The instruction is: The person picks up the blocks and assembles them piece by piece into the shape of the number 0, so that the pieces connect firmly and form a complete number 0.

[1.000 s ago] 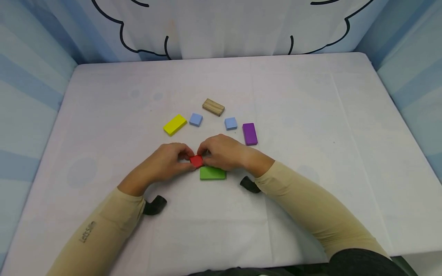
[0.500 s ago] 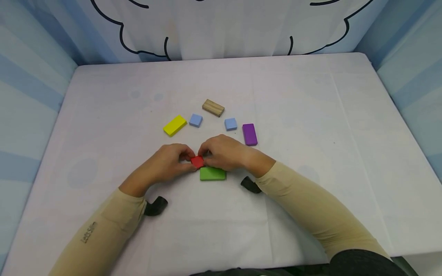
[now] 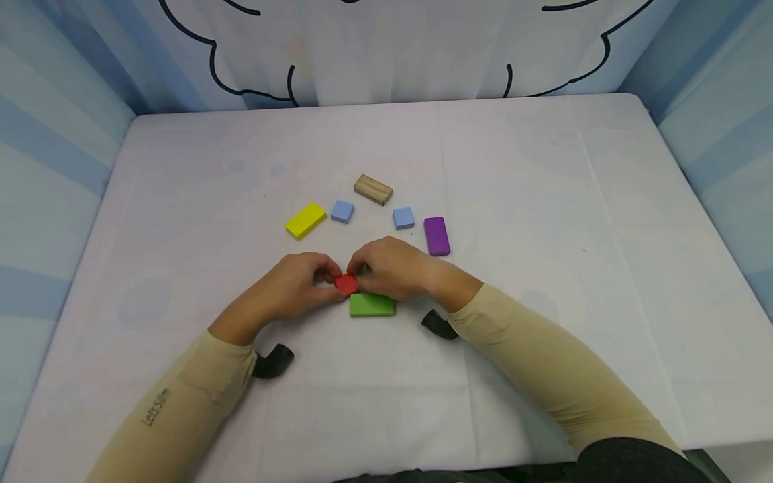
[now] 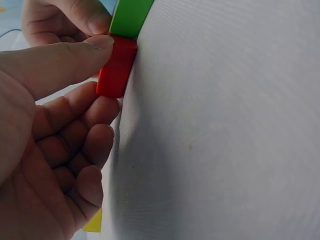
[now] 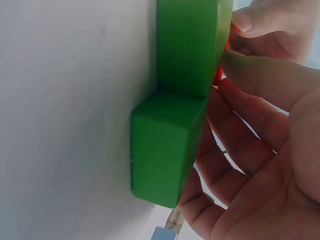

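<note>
Grip of the left hand (image 3: 296, 285) is set in a pinch on the red block (image 3: 346, 286): near side covered by the thumb, far side met by the index finger, other fingers bent. Red block is seated low at the white table (image 3: 513, 174), between both hands. Same block is also pinched by the right hand (image 3: 398, 268), at its right-hand corner, thumb and index tip brought together there; red shown between them in the right wrist view, contact partly hidden.

Green block (image 3: 372, 306) is laid lengthwise on the near side, its left end touched by the red block. Second green block (image 5: 160, 150) is set against the first one's far side, offset; mostly covered by the right hand from above.

Beyond the hands, loose pieces are scattered in an arc: yellow block (image 3: 306, 221) tilted at left, left blue block (image 3: 342, 211) just beside it, wooden block (image 3: 373, 190) farthest back, right blue block (image 3: 403, 217), then purple block (image 3: 437, 236) at right, near the right wrist. Arms are covered by tan sleeves (image 3: 169, 402); lettering is printed on the left one. One black piece (image 3: 273, 361) is seen jutting from the left cuff, another (image 3: 439, 325) from the right.
</note>
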### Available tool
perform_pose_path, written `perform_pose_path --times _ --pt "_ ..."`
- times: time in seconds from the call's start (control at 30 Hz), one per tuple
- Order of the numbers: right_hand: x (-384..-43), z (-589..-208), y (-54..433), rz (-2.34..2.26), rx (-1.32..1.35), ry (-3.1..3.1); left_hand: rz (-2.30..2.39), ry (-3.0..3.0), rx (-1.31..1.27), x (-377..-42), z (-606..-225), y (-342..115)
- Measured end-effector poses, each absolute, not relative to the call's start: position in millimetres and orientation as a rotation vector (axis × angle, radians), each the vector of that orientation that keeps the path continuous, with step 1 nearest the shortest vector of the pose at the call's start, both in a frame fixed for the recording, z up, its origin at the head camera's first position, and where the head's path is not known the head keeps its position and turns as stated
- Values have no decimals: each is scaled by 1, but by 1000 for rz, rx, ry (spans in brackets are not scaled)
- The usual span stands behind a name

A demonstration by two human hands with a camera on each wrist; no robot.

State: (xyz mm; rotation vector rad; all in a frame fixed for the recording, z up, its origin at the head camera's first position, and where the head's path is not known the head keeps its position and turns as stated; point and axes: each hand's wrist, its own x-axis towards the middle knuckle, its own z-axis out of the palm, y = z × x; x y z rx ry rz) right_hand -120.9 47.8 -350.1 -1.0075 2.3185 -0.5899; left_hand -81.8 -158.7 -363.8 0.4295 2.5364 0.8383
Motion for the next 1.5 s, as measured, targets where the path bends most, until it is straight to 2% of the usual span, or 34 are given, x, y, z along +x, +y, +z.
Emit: perform_pose_path --times 0.5,1.13,1.5 --pt "-121 -349 51 -595 -998 2319 833 2530 425 -82 -363 -158" --pt "-121 -347 98 -678 -891 2383 789 2506 367 -81 -363 -158" --pt "-114 -349 105 -739 -876 2388 789 2503 358 -80 -363 -160"
